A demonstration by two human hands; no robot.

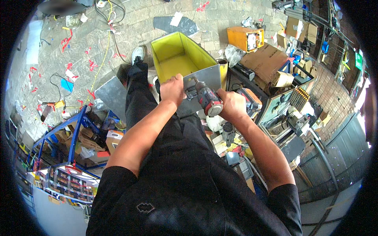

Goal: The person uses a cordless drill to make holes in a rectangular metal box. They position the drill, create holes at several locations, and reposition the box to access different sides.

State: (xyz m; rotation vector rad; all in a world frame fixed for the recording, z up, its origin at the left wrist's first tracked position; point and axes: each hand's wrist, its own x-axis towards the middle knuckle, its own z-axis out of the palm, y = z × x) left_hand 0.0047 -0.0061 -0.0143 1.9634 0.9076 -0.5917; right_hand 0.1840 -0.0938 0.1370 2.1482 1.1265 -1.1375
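Note:
In front of me is an open metal box, yellow inside, with a plain grey panel on its near side. My left hand is closed over the near edge of the box, at the left part of that panel. My right hand grips the handle of a red and black cordless drill. The drill's front end points at the grey near panel, close to the left hand. Whether its tip touches the metal is too small to tell. A battery pack shows beyond the right hand.
An orange metal case stands on the paved floor beyond the box. To the right, a bench carries a cardboard sheet and tools. A blue metal frame stands left. Cables and red scraps lie about; my shoe is beside the box.

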